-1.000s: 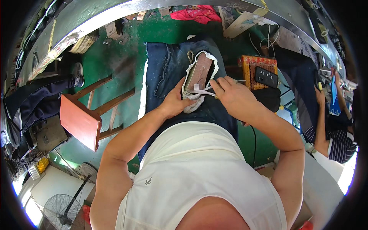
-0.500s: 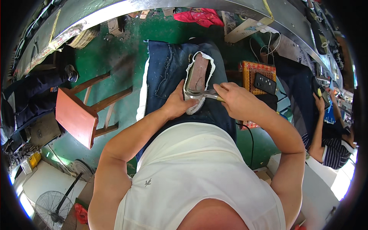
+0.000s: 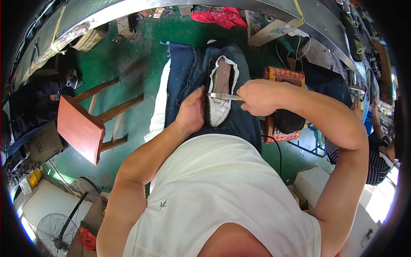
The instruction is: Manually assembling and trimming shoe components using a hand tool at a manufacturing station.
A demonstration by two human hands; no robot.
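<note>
A shoe upper on a last [image 3: 220, 113] lies sole side up across my lap, on dark blue cloth [image 3: 182, 73]. Its pale edge stands up around the brown bottom of the last, and the near end looks white and pleated. My left hand [image 3: 192, 110] grips the shoe's left side, its fingers partly hidden against it. In my right hand [image 3: 259, 97] is a pair of metal pincers [image 3: 224, 96]. Their head lies crosswise over the shoe, reaching its left edge. Whether the jaws pinch the edge, I cannot tell.
A wooden stool with a red seat [image 3: 81, 130] lies tipped at left. Right of my lap stands a red-orange patterned seat [image 3: 284, 75] with a black item [image 3: 287, 121] nearby. A metal bench [image 3: 150, 5] curves across the far side. Another person's striped sleeve [image 3: 379, 169] shows at right.
My right hand has turned the pincers flatter across the shoe, and the right elbow has swung outward. My left thumb has come off the shoe's near end, and the hand has slid back along its side.
</note>
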